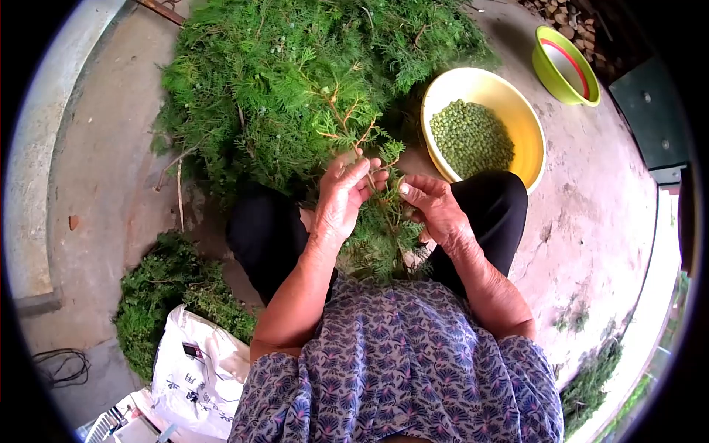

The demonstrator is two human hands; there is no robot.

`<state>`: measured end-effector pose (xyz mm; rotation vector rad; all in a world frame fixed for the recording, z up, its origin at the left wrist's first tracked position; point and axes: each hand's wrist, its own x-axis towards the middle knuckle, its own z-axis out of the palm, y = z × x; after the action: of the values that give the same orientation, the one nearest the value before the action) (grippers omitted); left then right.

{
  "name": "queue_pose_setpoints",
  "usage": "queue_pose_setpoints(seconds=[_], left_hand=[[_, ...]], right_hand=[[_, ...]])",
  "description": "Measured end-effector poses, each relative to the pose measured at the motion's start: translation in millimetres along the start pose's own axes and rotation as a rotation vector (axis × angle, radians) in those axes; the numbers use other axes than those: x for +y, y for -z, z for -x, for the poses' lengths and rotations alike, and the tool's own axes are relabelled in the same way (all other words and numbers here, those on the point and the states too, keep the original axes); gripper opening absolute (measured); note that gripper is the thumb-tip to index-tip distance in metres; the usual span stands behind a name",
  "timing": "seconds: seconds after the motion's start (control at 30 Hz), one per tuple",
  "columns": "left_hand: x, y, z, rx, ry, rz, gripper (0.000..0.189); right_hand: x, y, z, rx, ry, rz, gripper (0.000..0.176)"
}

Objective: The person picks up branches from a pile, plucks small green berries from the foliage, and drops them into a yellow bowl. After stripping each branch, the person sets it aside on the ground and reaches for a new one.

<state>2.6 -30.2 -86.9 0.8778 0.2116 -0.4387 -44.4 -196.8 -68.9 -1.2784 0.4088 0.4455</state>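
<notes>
A leafy conifer branch (346, 122), with flat cypress-like sprays and a brownish bare stem, runs between my hands over my lap. My left hand (347, 193) is closed around its stem, the tip pointing away from me. Close by, my right hand (437, 207) has thumb and fingers pinched together at the branch's greenery; any small cone between them is too small to make out. Beyond my right knee stands a yellow basin (537, 151), tilted in view, holding many small green cones (473, 140).
A large heap of cut green branches (244, 88) lies ahead. A smaller pile (159, 295) and a white sack (199, 376) are at left. A lime-green basin (545, 68) stands far right, near stacked firewood (567, 21). Black cable (66, 368) coils on the concrete floor (111, 192).
</notes>
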Motion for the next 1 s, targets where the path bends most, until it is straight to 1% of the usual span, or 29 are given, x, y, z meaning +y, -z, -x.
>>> queue_pose_setpoints(seconds=[0.07,0.1,0.13,0.2,0.23,0.27,0.33,0.37,0.4,0.43,0.47,0.5,0.53,0.57,0.6,0.67,0.7,0.73,0.77,0.8,0.83,0.87,0.93,0.97,1.0], left_hand=[[-6.9,3.0,-2.8,-0.043,-0.030,0.014,0.018],[-9.6,4.2,-3.6,-0.077,-0.036,0.000,0.017],[-11.6,5.3,-3.1,-0.078,-0.030,0.001,0.017],[-14.6,5.0,-1.0,-0.062,-0.013,0.014,0.016],[-16.1,4.4,0.7,-0.062,-0.007,0.015,0.016],[-17.4,3.7,3.1,-0.030,0.006,0.014,0.019],[-20.5,2.5,8.5,0.003,0.026,0.016,0.022],[-22.7,2.0,12.0,-0.005,0.044,-0.034,0.030],[-24.5,1.7,14.2,-0.013,0.060,-0.084,0.039],[-30.4,10.2,12.5,-0.054,0.107,-0.155,0.066],[-32.8,10.5,14.4,-0.055,0.108,-0.155,0.066],[-35.7,10.1,17.6,-0.126,0.094,-0.204,0.077],[-38.4,9.1,20.8,-0.196,0.080,-0.253,0.088],[-37.8,4.3,24.2,-0.256,0.104,-0.207,0.105],[-42.9,1.2,28.9,-0.259,0.060,-0.201,0.114],[-48.0,-4.1,33.9,-0.273,0.023,-0.300,0.117],[-52.5,-5.4,33.5,-0.275,0.021,-0.299,0.117],[-58.7,-4.6,31.4,-0.243,-0.035,-0.370,0.109],[-62.3,-6.2,30.2,-0.209,-0.090,-0.441,0.100],[-65.2,-8.3,30.0,-0.175,-0.145,-0.512,0.093],[-67.4,-11.3,30.9,-0.153,-0.241,-0.446,0.065],[-70.3,-6.0,27.5,-0.155,-0.245,-0.446,0.065],[-78.6,9.6,18.4,-0.124,-0.226,-0.444,0.044],[-77.5,6.2,18.6,-0.081,-0.268,-0.418,0.027],[-75.8,6.9,16.9,-0.084,-0.270,-0.419,0.027]], right_hand=[[17.2,8.4,-13.2,0.102,0.020,-0.033,0.024],[22.0,13.4,-17.8,0.086,0.096,-0.023,0.026],[25.7,18.4,-18.9,0.091,0.093,-0.024,0.026],[19.7,19.7,-13.2,0.024,0.040,-0.125,0.029],[12.2,23.2,-5.2,-0.106,-0.053,-0.231,0.031],[12.2,24.9,-2.8,-0.101,-0.057,-0.234,0.031],[12.5,27.5,0.9,-0.168,-0.088,-0.217,0.044],[10.9,27.9,3.6,-0.162,-0.121,-0.307,0.035],[14.8,29.3,2.3,-0.157,-0.124,-0.308,0.035],[20.9,30.8,-1.1,-0.119,-0.071,-0.325,0.030],[23.3,31.8,-3.6,-0.082,-0.015,-0.340,0.025],[17.1,32.1,-2.1,-0.037,-0.047,-0.364,0.015],[19.4,33.5,-5.8,-0.035,-0.045,-0.364,0.015],[22.9,34.5,-10.6,0.006,-0.032,-0.402,0.015],[24.4,34.5,-12.7,0.046,-0.019,-0.440,0.014],[24.7,31.3,-13.8,0.063,-0.028,-0.455,0.014],[25.8,28.5,-15.2,0.107,-0.037,-0.462,0.014],[27.1,27.5,-17.1,0.151,-0.046,-0.469,0.014],[31.2,29.4,-20.0,0.097,-0.007,-0.467,0.014],[33.5,30.8,-21.5,0.096,-0.005,-0.466,0.014],[34.4,32.1,-22.9,0.040,0.021,-0.485,0.015],[34.3,32.7,-23.4,-0.016,0.048,-0.504,0.015],[27.3,30.6,-19.2,-0.023,0.051,-0.492,0.015],[25.6,30.5,-18.1,-0.038,0.059,-0.456,0.016],[24.0,30.5,-17.1,-0.053,0.067,-0.421,0.016]])
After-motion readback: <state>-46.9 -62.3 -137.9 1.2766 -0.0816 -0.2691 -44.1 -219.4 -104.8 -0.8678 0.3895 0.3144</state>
